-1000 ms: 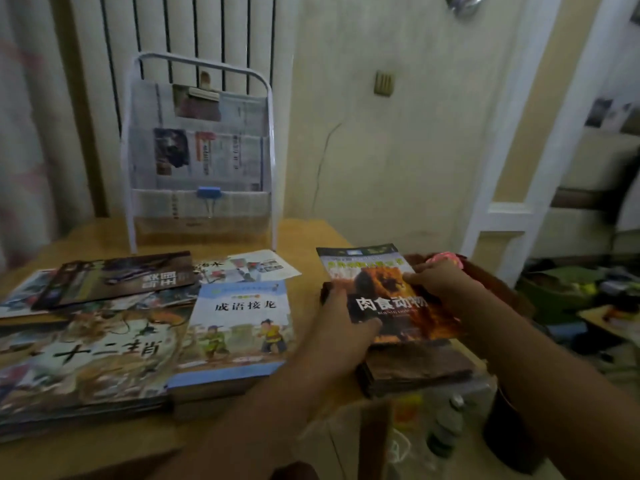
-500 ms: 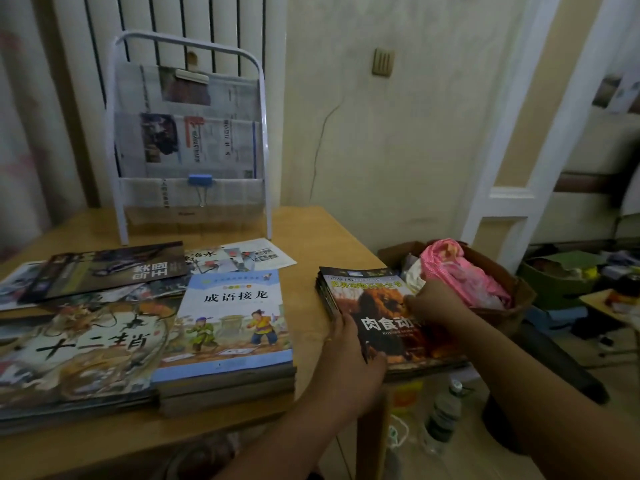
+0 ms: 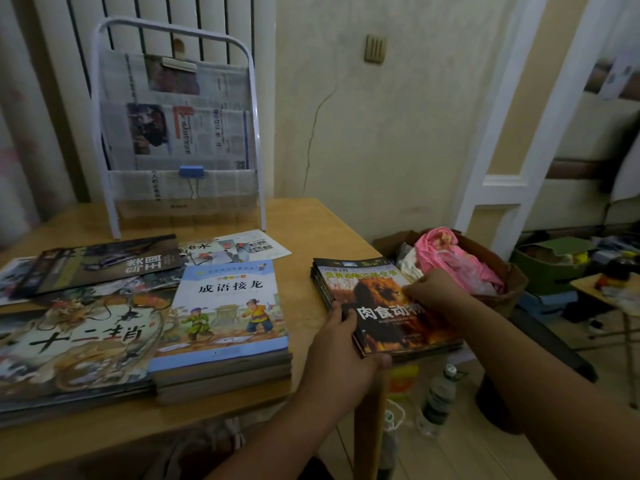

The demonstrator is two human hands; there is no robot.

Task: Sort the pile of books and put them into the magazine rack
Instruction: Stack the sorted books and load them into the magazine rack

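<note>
Sorting approx done but racking not begun: left hand (image 3: 341,344) & right hand (image 3: 434,289) both grip the lion-cover stack (image 3: 381,306) at bench (image 3: 311,244) edge, other piles (image 3: 221,327) lie left of them, magazine rack (image 3: 176,133) w/ only newspapers stands well beyond

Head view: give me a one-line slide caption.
Both hands grip the stack of animal books at the table's right edge.

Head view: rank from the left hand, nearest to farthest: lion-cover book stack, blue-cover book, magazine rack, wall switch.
1. Lion-cover book stack: at the table's right edge, gripped by the left hand.
2. Blue-cover book: to the hand's left, on top of a stack.
3. Magazine rack: at the back of the table, to the left.
4. Wall switch: high on the wall beyond the table.
</note>
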